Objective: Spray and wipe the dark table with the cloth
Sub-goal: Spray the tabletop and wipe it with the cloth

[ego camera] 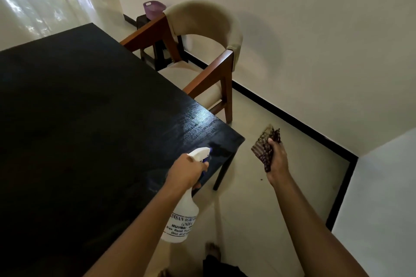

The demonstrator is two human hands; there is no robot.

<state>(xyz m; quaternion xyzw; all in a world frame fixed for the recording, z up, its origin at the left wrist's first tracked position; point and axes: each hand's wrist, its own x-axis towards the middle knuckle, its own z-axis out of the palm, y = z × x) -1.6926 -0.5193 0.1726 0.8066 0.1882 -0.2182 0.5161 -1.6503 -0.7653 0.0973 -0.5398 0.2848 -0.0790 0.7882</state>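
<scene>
The left grip [188,172] is clamped round the neck of a white spray bottle [182,220], with the fingers curled at its blue trigger. The white nozzle points away toward the far right. The bottle's body hangs down toward the near side, under the forearm, and bears a label in black print. It is held in the air over the right edge of the worktop [90,119], close to that edge's nearer corner.

The right grip [278,159] is closed on a bunched cloth [263,149], brown with dark stripes and a frayed edge sticking up past the fingers. The cloth is held above the floor [258,198], just right of the worktop's corner and apart from it, touching nothing but the grip.

The worktop is black and fills the left of the view. A pale, wet-looking sheen lies on it by the right corner, just beyond the nozzle. One dark leg shows below that corner.

A chair [207,36] stands at the worktop's right side, farther off, with a brown wooden frame, a cream seat and a curved cream back. Its seat is tucked partly under the edge. Beyond the chair a dark stool [144,21] by the wall [315,29] carries a purple basket [154,8].

The floor is pale and glossy. A black skirting [292,119] runs along the foot of the white wall on the right. A bare foot [212,249] shows at the near edge, below the bottle.
</scene>
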